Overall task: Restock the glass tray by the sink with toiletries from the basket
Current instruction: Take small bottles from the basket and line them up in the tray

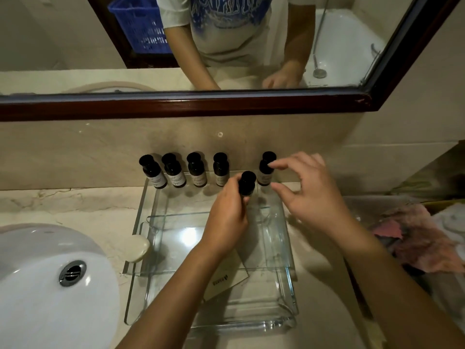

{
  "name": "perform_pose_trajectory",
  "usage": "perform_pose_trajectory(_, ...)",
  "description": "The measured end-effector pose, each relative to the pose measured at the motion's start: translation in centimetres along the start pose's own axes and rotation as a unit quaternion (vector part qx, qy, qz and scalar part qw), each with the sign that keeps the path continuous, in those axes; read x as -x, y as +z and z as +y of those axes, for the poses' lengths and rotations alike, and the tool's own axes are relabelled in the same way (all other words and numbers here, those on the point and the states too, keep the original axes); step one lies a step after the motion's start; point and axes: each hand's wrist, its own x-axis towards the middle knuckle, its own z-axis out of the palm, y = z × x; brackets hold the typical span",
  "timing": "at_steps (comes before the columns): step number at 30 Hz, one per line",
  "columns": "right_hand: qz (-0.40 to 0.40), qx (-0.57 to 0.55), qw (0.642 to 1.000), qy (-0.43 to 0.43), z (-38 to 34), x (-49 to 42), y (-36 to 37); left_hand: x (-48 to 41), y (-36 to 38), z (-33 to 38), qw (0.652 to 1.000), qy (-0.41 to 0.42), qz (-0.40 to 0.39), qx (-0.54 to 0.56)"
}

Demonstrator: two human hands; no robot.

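Observation:
A clear glass tray (141, 217) lies on the marble counter right of the sink. Along its far edge, against the wall, several small dark bottles with black caps (196, 172) stand upright in a row. My left hand (227, 217) grips one more dark bottle (247, 183) upright over the tray's far part, between the row and the rightmost bottle (266, 170). My right hand (309, 190) hovers open beside that rightmost bottle, its fingertip touching the cap. A beige card (226, 278) lies in the tray under my left forearm.
A white basin (32, 273) with a chrome drain fills the lower left. A pale soap bar (138, 247) rests at the tray's left edge. Pink cloth and packets (417, 235) lie at the right. A mirror (226, 46) above reflects a blue basket (141, 23).

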Motion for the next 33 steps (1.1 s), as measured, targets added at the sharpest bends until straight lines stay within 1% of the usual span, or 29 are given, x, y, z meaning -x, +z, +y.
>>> perform_pose_trajectory(3,-0.080,0.076,0.992,-0.066,-1.9,-1.3,-1.1,-0.2,0.0,-0.1,0.999,0.035,-0.003,-0.018)
perform_pose_trajectory(6,-0.151,0.139,0.975,-0.084,-2.8,-2.9,-1.3,-0.3,0.0,-0.1,0.999,0.043,-0.007,-0.030)
perform_pose_trajectory(9,-0.183,0.158,0.966,-0.094,-3.2,-3.6,-0.9,-0.3,-0.3,-0.3,0.999,0.034,-0.012,-0.026)
perform_pose_trajectory(12,-0.172,0.177,0.963,-0.110,-3.4,-4.1,-0.7,0.3,-0.5,0.0,1.000,0.005,0.017,-0.009)
perform_pose_trajectory(14,-0.154,0.185,0.965,-0.101,-3.3,-4.5,-0.4,1.3,-0.8,-0.1,0.998,-0.032,0.044,-0.024)
perform_pose_trajectory(16,-0.130,0.188,0.970,-0.082,-2.9,-4.8,0.1,2.5,-1.1,-0.7,0.997,-0.033,0.048,-0.051)
perform_pose_trajectory(21,-0.086,0.186,0.977,-0.063,-3.1,-5.0,1.2,3.8,-1.5,-2.3,0.983,0.025,-0.017,-0.179)
perform_pose_trajectory(25,-0.070,0.202,0.975,-0.065,-3.1,-5.1,1.9,3.0,-1.2,-1.8,0.967,0.048,-0.020,-0.248)
perform_pose_trajectory(29,-0.067,0.212,0.973,-0.061,-3.2,-5.1,1.9,1.9,-0.3,-1.1,0.954,0.032,-0.046,-0.294)
perform_pose_trajectory(33,-0.064,0.209,0.974,-0.058,-3.3,-5.3,2.0,1.1,0.1,-0.5,0.945,0.014,-0.050,-0.322)
